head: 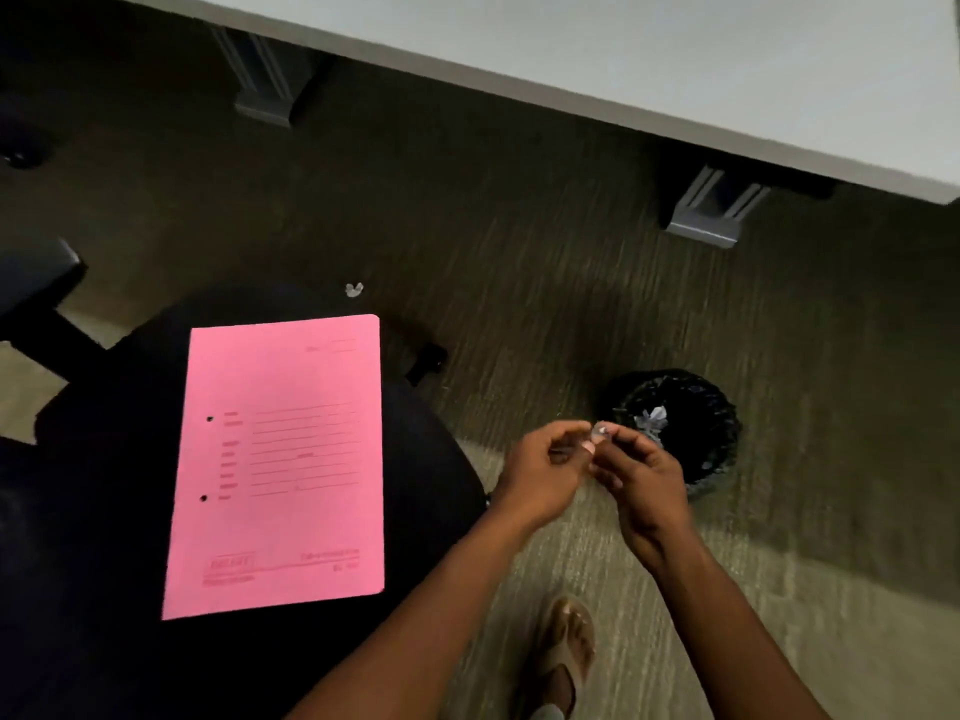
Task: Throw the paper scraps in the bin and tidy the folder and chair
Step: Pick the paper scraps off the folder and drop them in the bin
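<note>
Your 2 hands meet just left of the bin [675, 428], over the carpet [519, 252]. Your left hand [543, 472] has its fingers curled in, thumb tip toward the right hand [641, 478], whose fingers are curled too; between the 2 thumbs sits a small pale scrap [600, 433] – which hand really pinches it I can't tell, the frame's blurred there, but it looks held btwn both sets of fingertips. The bin is a small round black one w/ a dark liner, standing on the carpet to your right, and 1 crumpled white paper [650, 420] lies inside it near the rim closest to your hands. Another scrap on the floor [354, 289] lies well apart, beyond the far edge of the chair [104, 485]. The pink folder [278, 465] lies flat and closed on the black chair seat to your left – 2 punch holes along its left side, printed lines across the cover. A grey-white desk [675, 54] runs across the top, w/ 2 grey leg feet on the carpet under it. Your foot in a sandal [566, 652] shows at the bottom.
</note>
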